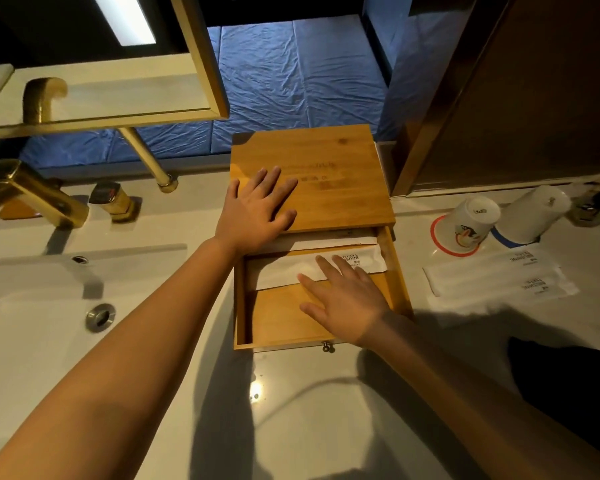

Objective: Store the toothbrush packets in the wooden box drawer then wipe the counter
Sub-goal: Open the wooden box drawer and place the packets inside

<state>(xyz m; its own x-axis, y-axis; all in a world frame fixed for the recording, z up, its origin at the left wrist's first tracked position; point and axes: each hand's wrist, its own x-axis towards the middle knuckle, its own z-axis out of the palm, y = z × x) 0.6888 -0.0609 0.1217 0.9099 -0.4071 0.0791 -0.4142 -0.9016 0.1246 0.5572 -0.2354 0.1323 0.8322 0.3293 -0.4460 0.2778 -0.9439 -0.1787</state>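
Left hand (253,213) flat, fingers spread, on box lid (326,174); right hand (343,292) open, flat on packet (291,268) in pulled-out drawer (284,320).

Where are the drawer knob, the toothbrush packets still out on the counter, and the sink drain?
drawer knob (328,347), head view, on the small metal ball at the drawer front.
toothbrush packets (499,277), head view, on the middle of the white wrappers.
sink drain (100,317), head view, on its metal ring.
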